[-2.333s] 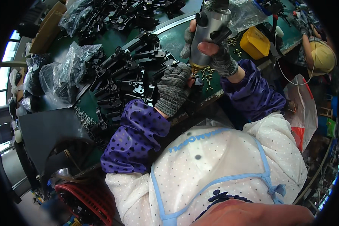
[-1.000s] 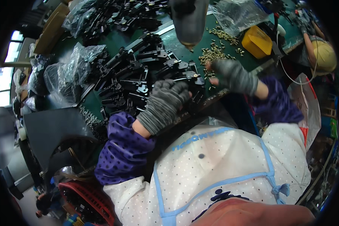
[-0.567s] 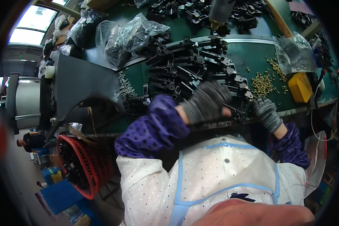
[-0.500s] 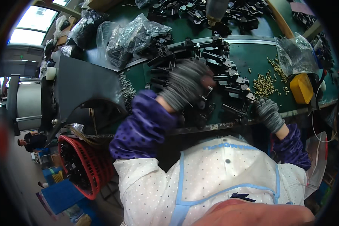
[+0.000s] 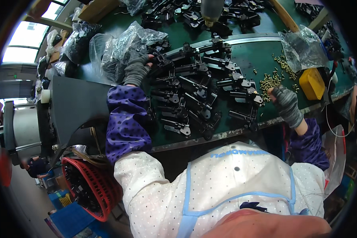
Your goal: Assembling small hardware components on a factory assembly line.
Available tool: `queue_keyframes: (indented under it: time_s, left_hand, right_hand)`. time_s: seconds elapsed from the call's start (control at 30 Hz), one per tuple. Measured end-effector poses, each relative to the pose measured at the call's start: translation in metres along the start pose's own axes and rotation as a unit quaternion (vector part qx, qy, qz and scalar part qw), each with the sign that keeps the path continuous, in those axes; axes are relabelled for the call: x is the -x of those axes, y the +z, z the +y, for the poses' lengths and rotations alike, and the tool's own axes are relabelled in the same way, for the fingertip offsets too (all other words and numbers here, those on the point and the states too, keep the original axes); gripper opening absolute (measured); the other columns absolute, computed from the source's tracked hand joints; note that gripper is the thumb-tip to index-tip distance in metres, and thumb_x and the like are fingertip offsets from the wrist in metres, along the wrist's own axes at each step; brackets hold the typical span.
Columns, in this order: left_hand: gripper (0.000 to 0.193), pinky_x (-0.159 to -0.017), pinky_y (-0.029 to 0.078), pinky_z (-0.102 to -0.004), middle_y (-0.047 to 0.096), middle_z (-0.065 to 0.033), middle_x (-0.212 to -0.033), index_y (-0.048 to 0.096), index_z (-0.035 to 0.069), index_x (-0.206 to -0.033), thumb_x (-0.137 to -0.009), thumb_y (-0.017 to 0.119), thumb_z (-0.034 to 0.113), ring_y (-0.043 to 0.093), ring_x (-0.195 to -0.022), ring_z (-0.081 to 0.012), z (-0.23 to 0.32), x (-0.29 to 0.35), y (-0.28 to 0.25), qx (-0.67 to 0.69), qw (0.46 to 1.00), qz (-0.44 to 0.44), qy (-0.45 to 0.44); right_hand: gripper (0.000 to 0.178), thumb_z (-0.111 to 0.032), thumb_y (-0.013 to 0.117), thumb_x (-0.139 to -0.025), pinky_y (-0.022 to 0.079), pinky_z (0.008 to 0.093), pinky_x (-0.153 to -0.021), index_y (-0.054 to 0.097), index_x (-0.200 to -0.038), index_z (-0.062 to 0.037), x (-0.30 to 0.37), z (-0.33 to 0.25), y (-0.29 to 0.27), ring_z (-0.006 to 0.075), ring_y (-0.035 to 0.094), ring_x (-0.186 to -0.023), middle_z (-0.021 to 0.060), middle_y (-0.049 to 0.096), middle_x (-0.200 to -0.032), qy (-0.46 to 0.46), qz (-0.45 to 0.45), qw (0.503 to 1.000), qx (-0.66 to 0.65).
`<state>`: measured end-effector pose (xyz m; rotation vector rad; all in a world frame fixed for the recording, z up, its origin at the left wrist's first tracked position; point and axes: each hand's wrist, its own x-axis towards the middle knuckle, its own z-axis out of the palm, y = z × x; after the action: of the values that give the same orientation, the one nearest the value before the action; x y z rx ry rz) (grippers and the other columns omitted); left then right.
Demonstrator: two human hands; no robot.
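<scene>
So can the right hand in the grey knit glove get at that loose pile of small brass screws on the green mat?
Probably yes: the right hand rests beside the brass screws, with nothing between them.

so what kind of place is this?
Likely a factory assembly bench: rows of black metal parts on a green mat, a pile of brass screws, and bagged parts by the gloved left hand.

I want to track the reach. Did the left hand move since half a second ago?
Yes. The left hand went farther from the body, off the black parts toward the plastic bag.
</scene>
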<state>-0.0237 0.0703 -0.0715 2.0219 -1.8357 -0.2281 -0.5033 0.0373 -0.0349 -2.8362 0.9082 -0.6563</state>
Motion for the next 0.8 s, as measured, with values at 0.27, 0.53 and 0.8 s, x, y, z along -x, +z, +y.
queue_keyframes:
  time_s: [0.27,0.53,0.8]
  left_hand:
    - [0.024,-0.076,0.043,-0.0355,0.058,-0.0102,-0.087,0.062,0.017,-0.093,-0.069,0.063,0.022,0.055,-0.083,-0.0277,0.004,-0.011,0.002,-0.151,0.988,0.004,0.025]
    - [0.017,-0.066,0.045,-0.0296,0.06,-0.0097,-0.082,0.056,0.008,-0.093,-0.076,0.054,0.011,0.059,-0.074,-0.0224,0.117,0.022,-0.006,0.183,0.98,0.07,0.033]
    - [0.03,-0.061,0.045,-0.0292,0.06,-0.0088,-0.078,0.051,0.008,-0.101,-0.072,0.058,0.003,0.059,-0.068,-0.022,0.239,0.049,0.014,0.157,0.97,-0.092,0.161]
  right_hand:
    - [0.013,-0.005,0.058,-0.068,0.044,0.034,-0.052,0.057,-0.08,-0.0081,-0.005,-0.012,0.002,0.0256,0.055,-0.061,0.0085,0.056,-0.071,-0.014,0.018,0.999,-0.031]
    - [0.014,-0.018,0.057,-0.076,0.043,0.0333,-0.053,0.056,-0.083,-0.0061,-0.039,-0.025,0.008,0.0254,0.054,-0.063,0.0101,0.054,-0.073,-0.019,0.027,0.984,-0.175]
    - [0.024,-0.025,0.05,-0.078,0.043,0.0356,-0.061,0.055,-0.09,-0.0043,-0.071,-0.053,0.019,0.0263,0.055,-0.072,0.0113,0.056,-0.08,-0.11,0.064,0.984,-0.125]
